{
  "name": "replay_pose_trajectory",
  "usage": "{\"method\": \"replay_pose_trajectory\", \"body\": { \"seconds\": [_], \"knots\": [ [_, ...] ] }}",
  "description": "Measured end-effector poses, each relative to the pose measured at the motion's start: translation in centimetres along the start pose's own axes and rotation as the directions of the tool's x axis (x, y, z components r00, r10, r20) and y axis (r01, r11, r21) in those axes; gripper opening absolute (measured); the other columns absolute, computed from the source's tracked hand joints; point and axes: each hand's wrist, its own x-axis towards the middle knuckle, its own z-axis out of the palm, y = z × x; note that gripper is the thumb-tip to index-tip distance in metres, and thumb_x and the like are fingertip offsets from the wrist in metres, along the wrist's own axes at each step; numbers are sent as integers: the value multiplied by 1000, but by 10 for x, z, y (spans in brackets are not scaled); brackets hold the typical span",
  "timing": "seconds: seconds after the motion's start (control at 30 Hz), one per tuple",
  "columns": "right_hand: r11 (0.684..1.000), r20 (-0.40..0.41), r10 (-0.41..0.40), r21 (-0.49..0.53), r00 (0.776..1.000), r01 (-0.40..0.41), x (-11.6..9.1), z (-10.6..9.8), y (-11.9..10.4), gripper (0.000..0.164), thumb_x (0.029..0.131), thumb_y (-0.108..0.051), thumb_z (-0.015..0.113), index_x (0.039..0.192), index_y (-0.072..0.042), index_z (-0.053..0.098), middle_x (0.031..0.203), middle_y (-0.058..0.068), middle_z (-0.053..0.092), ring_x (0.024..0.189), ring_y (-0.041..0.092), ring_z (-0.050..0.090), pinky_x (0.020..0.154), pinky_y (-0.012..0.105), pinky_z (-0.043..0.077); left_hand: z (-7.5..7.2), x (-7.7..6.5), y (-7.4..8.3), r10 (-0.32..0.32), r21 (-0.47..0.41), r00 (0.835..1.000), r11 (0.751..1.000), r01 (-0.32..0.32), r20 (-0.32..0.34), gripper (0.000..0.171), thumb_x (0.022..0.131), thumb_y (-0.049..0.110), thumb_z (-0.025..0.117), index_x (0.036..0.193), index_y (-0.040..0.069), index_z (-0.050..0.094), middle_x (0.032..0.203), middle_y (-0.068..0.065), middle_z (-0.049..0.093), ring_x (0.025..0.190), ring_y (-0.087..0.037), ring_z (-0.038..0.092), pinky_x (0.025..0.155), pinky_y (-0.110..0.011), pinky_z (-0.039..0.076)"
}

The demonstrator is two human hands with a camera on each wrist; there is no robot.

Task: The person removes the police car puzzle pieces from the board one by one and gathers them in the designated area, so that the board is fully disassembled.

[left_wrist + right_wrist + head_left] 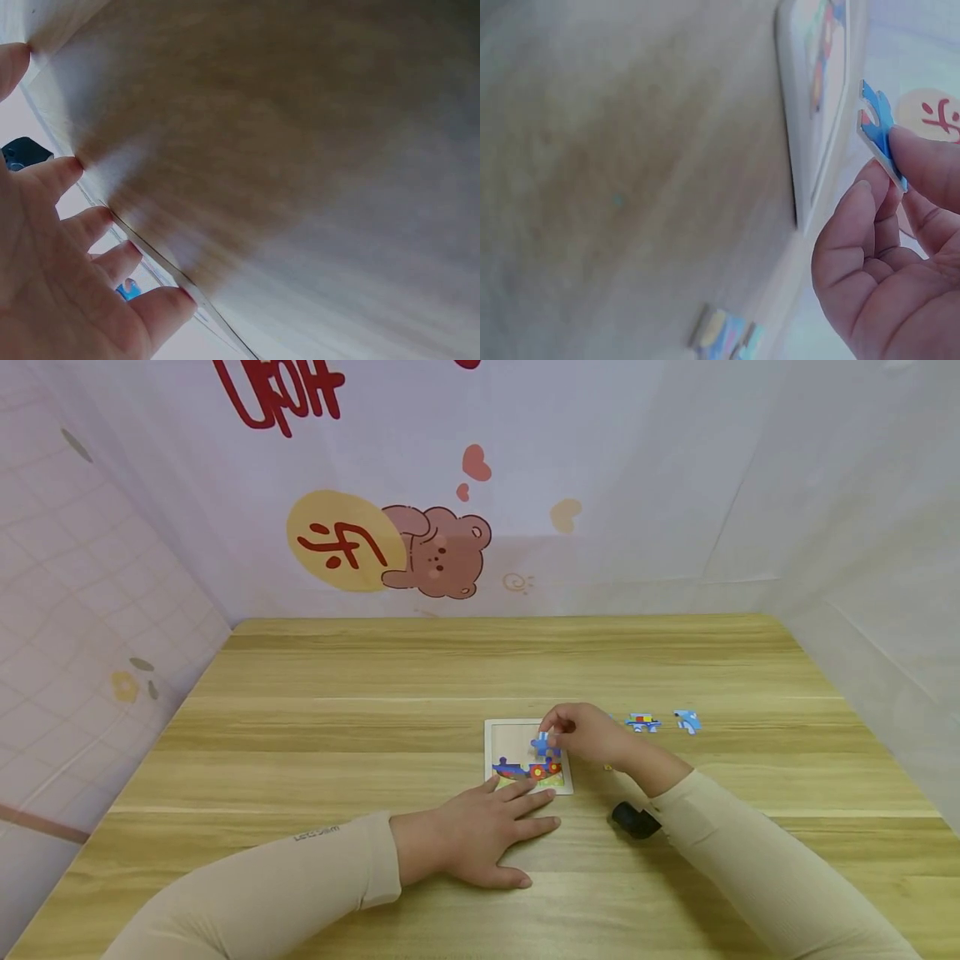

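A blue jigsaw puzzle piece (882, 124) is pinched between the thumb and fingers of my right hand (592, 737). In the head view that piece hangs over the right part of a white-framed puzzle board (487, 739). Joined pieces (517, 772) with red, blue and yellow colours fill the board's lower part, while its upper part shows bare backing. My left hand (487, 831) lies with spread, straight fingers, and its fingertips touch the board's near edge. From the left wrist view, fingertips (176, 304) rest along the board's edge.
Loose puzzle pieces lie right of the board, among them a multicoloured one (642, 722) and a light blue one (687, 720). Some others are partly hidden behind the right hand. A black device (634, 820) shows under the right wrist. Printed cloth (637, 527) hangs behind the wooden table (337, 693).
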Motion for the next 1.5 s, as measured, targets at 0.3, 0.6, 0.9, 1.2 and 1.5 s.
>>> {"method": "replay_pose_trajectory", "body": {
  "seconds": [0.3, 0.6, 0.9, 1.2, 1.5],
  "knots": [
    [999, -53, 19, 39, 998, -17, -7, -19, 5, 13, 91, -2, 58, 103, -1, 64, 85, 5, 50, 76, 19, 44, 62, 27, 40, 0, -1, 1, -9, 10, 1000, 1000, 9, -5, 70, 92, 64, 43, 152, 30, 32, 159, 1, 23, 146, -23, 21, 109, -50, 32],
    [993, -81, 87, 85, 993, -80, -25, -45, 16, 20, 95, -8, 56, 112, 0, 62, 90, 6, 50, 80, 19, 46, 67, 30, 44, 1, -1, 2, -10, 15, 1000, 1000, 10, -16, 70, 92, 64, 44, 152, 29, 33, 159, 1, 24, 145, -23, 23, 109, -50, 33],
    [993, -111, 106, 57, 988, -100, -43, -75, 36, 28, 97, -15, 58, 119, 2, 59, 94, 7, 52, 86, 23, 50, 74, 35, 49, 2, -2, 2, -11, 12, 1000, 1000, 11, -16, 70, 92, 64, 45, 152, 29, 33, 159, 1, 24, 145, -23, 23, 109, -50, 32],
    [988, -88, 152, 28, 984, -150, -59, -97, 51, 33, 98, -19, 57, 122, 4, 58, 91, 5, 52, 84, 23, 52, 72, 35, 48, 2, -2, 2, -16, 4, 1000, 1000, 16, -15, 69, 92, 63, 45, 152, 30, 33, 159, 1, 24, 145, -22, 23, 110, -50, 31],
    [975, 3, 207, 85, 978, -207, -70, -110, 72, 32, 97, -13, 56, 122, 7, 55, 90, 1, 55, 80, 15, 52, 69, 30, 46, 1, -2, 2, -14, -9, 1000, 1000, 13, -8, 69, 92, 62, 45, 152, 29, 32, 159, 2, 23, 146, -22, 22, 110, -50, 31]
  ]
}}
